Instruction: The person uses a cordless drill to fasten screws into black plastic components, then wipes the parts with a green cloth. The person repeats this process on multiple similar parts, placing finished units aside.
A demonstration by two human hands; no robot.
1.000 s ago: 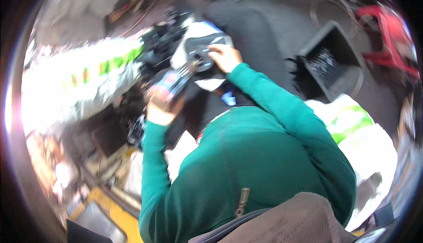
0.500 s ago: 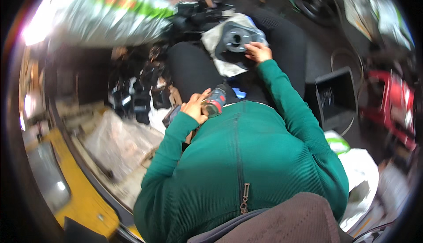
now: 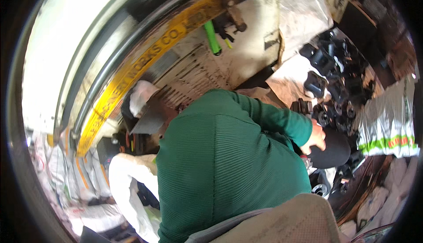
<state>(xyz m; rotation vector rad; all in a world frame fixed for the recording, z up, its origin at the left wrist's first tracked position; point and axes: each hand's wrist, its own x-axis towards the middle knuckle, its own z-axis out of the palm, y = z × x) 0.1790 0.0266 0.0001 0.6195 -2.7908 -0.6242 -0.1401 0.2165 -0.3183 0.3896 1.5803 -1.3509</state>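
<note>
My left hand is beside my dark-clad thigh, its fingers bent. Just below those fingers shows a red and dark piece of the power drill, most of which is hidden by the hand and my green-sleeved body. The hand looks closed on it, though the grip itself is only partly visible. Near the knee lies a round grey ring-shaped part, half covered by my body. My right hand and forearm are hidden behind my torso.
Several black moulded parts are heaped beyond my left hand. A silver bag stands to their right. Ahead is a cream machine surface with vent slots, a yellow rail and a green-handled tool. A white sack stands at left.
The view has swung far to the left, toward the machine and yellow rail. My right hand, earlier on the round grey part, has dropped out of view. My left hand stays near the drill.
</note>
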